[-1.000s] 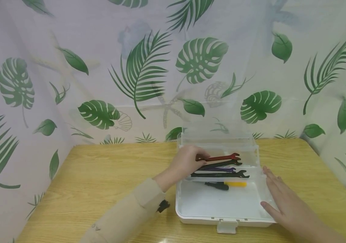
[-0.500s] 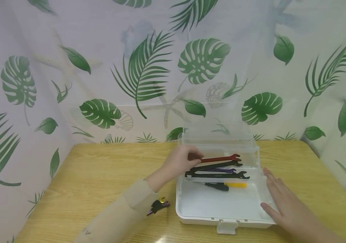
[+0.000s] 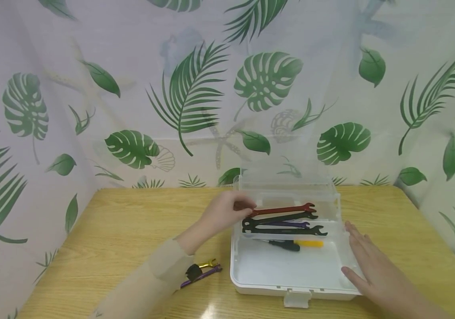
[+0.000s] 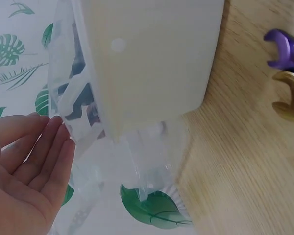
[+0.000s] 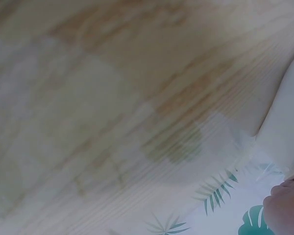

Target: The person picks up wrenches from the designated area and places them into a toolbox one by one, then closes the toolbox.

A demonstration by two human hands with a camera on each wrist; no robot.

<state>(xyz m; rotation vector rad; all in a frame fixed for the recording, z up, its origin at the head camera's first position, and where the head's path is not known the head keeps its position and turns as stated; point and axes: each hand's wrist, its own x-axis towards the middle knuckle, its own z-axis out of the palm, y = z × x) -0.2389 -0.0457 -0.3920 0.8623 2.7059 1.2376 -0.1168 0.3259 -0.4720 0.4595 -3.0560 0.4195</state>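
My left hand (image 3: 225, 212) is beside the left end of a red wrench (image 3: 283, 210). In the left wrist view its fingers (image 4: 54, 152) are loosely bent, with nothing between them. The red wrench lies in the upper tray of a white toolbox (image 3: 287, 270) with its clear lid raised. Nearer in that tray are black wrenches (image 3: 287, 231) and a purple wrench (image 3: 291, 224). Along the toolbox's right side rests my right hand (image 3: 371, 268), fingers straight; the right wrist view catches only part of it.
A black-handled screwdriver (image 3: 285, 245) and a yellow piece (image 3: 310, 244) lie in the box's lower compartment. On the wooden table (image 3: 119, 230) left of the box lie a gold wrench (image 3: 208, 263), a purple wrench (image 3: 205, 277) and something black (image 3: 194, 271). A leaf-print cloth (image 3: 195, 88) hangs behind.
My left hand has drawn back to the left and come off the red wrench, showing more of its length. The sleeve's shift uncovers the gold and purple wrenches. My right hand keeps its place.
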